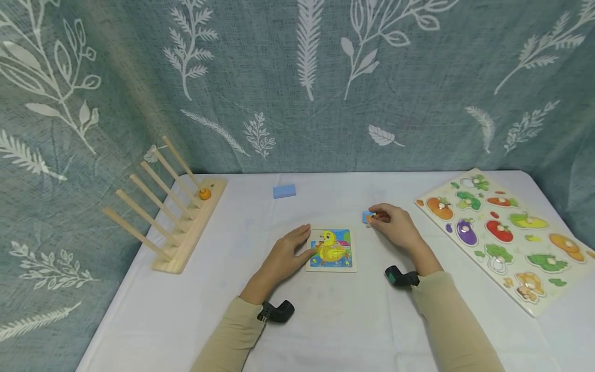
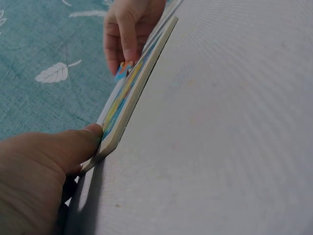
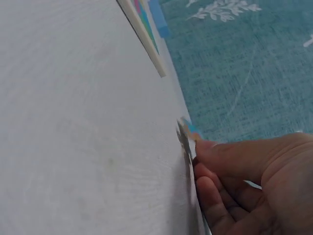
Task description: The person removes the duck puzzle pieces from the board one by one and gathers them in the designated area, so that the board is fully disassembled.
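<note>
A square wooden jigsaw puzzle [image 1: 331,249] with a yellow duck picture lies flat on the white table. My left hand [image 1: 289,254] holds its left side, the thumb [image 2: 80,142] on top of the picture and the other fingers along the edge. To the right of the puzzle, my right hand [image 1: 394,223] pinches a small blue and orange puzzle piece [image 1: 367,217] between thumb and fingertips. That piece [image 3: 190,128] is tilted close over the tablecloth in the right wrist view, partly covered by the thumb.
A blue rectangular block [image 1: 284,191] lies behind the puzzle. At the left stands a wooden peg rack [image 1: 186,243] with upright sticks and one orange bead [image 1: 204,194]. A large vegetable puzzle board [image 1: 511,248] lies at the right. A patterned green curtain [image 1: 279,77] hangs behind the table.
</note>
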Motion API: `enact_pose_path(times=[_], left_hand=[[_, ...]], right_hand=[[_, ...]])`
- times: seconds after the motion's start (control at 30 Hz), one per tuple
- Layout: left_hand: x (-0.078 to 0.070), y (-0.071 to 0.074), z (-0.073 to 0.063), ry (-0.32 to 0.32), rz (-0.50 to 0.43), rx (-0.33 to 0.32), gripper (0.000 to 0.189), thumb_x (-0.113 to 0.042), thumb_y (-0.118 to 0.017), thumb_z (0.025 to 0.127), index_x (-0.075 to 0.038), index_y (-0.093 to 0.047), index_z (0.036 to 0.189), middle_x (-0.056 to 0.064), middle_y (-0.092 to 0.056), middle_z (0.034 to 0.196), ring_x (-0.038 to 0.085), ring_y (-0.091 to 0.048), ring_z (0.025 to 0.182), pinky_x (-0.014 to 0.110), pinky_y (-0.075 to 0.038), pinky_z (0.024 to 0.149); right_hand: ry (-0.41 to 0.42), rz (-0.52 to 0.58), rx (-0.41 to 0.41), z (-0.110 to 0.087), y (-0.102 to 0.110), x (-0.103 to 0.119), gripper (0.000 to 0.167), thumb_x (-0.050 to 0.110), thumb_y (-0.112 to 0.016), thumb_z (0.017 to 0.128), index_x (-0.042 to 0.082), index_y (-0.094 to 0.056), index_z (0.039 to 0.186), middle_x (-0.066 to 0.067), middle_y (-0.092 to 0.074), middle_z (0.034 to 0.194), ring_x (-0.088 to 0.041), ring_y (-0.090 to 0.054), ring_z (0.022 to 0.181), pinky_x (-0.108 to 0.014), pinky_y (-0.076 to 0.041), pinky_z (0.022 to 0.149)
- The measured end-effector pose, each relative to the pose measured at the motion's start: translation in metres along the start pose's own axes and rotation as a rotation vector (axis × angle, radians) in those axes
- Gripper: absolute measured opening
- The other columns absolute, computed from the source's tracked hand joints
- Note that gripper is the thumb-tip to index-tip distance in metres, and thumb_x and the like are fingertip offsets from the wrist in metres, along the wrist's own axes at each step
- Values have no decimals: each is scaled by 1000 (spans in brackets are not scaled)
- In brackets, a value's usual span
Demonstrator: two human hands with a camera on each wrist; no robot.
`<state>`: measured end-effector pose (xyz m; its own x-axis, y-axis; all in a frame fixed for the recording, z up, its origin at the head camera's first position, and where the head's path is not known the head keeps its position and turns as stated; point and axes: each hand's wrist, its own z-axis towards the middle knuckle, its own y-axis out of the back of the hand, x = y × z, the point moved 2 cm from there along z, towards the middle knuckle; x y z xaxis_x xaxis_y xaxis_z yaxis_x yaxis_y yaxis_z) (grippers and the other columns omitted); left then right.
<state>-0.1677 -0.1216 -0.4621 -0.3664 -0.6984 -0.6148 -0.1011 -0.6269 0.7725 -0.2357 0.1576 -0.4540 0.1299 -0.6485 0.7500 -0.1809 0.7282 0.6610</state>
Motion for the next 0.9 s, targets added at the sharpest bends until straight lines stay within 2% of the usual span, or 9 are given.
enact_pose_path(times=[0.23, 0.4, 0.7, 0.9], left_hand=[[0, 0, 1, 1, 11, 2, 57, -28, -67, 89, 3, -50, 134, 13, -46, 144, 29, -42, 134, 40, -37, 112], [-1, 3, 1, 10, -1, -3, 57, -27, -68, 88, 3, -51, 134, 13, -46, 144, 28, -42, 135, 41, -36, 113], [1, 0, 1, 2, 6, 4, 57, -28, -67, 89, 3, -50, 134, 13, -46, 144, 29, -42, 134, 41, -37, 112], [1, 0, 0, 5, -2, 7, 57, -27, -67, 89, 3, -50, 135, 13, -46, 144, 29, -41, 135, 41, -36, 112]], right_hand=[[27, -22, -34, 1, 0, -5, 31, 11, -62, 92, 1, -62, 121, -19, -56, 120, -33, -57, 108, -46, -50, 94], [53, -22, -25, 4, -1, -4, 31, 7, -61, 91, -1, -62, 121, -19, -55, 121, -33, -55, 111, -47, -49, 96], [12, -1, 0, 1, 3, -4, 46, 11, -62, 92, 0, -51, 135, -20, -52, 132, -36, -52, 120, -47, -45, 103], [9, 44, 13, -2, 4, 4, 50, 12, -62, 92, 3, -47, 138, -20, -49, 138, -37, -47, 127, -48, -40, 108]])
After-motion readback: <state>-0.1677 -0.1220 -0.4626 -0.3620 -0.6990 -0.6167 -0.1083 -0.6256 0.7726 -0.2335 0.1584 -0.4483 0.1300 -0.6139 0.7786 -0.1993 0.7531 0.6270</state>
